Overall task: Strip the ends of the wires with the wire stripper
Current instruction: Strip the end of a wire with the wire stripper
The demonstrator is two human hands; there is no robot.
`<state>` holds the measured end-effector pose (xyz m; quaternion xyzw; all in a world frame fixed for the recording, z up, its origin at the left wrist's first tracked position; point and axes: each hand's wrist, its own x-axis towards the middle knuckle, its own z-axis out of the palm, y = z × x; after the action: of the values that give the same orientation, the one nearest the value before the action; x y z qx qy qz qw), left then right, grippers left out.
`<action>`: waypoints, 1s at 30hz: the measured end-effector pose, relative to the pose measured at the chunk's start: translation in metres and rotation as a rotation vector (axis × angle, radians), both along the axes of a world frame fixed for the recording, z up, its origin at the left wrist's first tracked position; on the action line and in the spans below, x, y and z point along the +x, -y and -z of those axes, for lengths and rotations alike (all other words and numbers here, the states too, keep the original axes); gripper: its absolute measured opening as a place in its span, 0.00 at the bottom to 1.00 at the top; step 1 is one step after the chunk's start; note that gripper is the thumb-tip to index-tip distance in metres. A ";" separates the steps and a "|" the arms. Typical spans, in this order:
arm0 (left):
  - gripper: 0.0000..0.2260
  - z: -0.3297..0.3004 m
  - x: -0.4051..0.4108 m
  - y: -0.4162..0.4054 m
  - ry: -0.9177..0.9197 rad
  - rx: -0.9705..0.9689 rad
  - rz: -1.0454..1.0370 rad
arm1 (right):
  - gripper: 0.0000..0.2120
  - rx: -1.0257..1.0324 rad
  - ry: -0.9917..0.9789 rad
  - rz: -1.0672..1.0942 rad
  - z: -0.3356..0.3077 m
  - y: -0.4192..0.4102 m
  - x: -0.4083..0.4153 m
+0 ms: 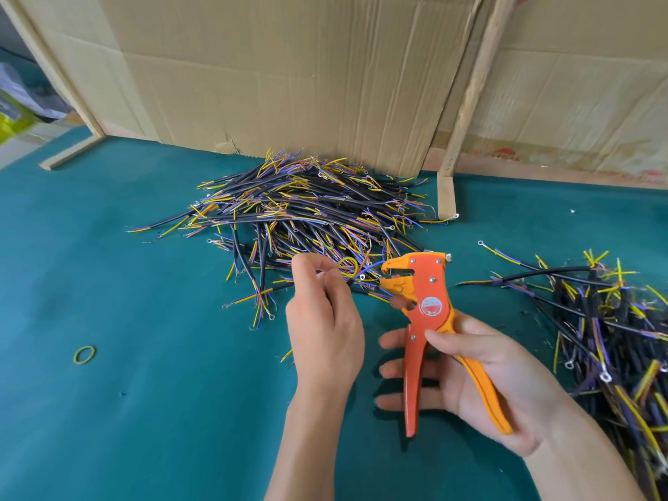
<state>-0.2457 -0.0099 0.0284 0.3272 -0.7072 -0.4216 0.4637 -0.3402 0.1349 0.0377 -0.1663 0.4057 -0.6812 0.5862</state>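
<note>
My right hand grips the orange and yellow wire stripper by its handles, jaws up and pointing left. My left hand pinches a black cable whose blue and yellow inner wires reach toward the stripper's open jaws. A large pile of black cables with yellow, blue and brown ends lies behind the hands on the teal table. A second pile of cables lies at the right.
Cardboard sheets and wooden strips stand along the table's far edge. A yellow-green rubber band lies on the table at the left. Small bits of insulation are scattered near the right pile.
</note>
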 end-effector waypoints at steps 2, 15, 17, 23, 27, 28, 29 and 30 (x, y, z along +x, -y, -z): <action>0.08 0.001 0.000 0.000 0.016 -0.009 -0.005 | 0.28 0.015 0.000 0.022 0.001 0.003 0.002; 0.03 0.002 0.002 0.000 0.071 -0.125 0.027 | 0.26 -0.077 -0.080 -0.068 -0.006 -0.002 0.002; 0.03 0.003 0.002 0.000 0.082 -0.135 0.024 | 0.25 -0.076 -0.082 -0.061 -0.006 -0.002 0.002; 0.03 0.003 0.002 -0.001 0.102 -0.157 0.023 | 0.27 -0.064 -0.098 -0.021 -0.005 -0.002 0.002; 0.03 0.003 0.001 0.000 0.111 -0.170 0.017 | 0.26 -0.069 -0.102 -0.012 -0.006 -0.001 0.002; 0.04 0.003 0.001 0.000 0.113 -0.175 0.017 | 0.26 -0.071 -0.098 -0.011 -0.006 -0.001 0.002; 0.04 0.003 0.001 0.000 0.113 -0.179 0.016 | 0.26 -0.072 -0.095 -0.011 -0.006 -0.002 0.002; 0.04 0.004 0.001 0.000 0.114 -0.183 0.015 | 0.26 -0.073 -0.094 -0.013 -0.006 -0.002 0.002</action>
<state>-0.2443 -0.0100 0.0249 0.3020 -0.7704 -0.3393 0.4474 -0.3385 0.1366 0.0440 -0.2220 0.4064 -0.6832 0.5647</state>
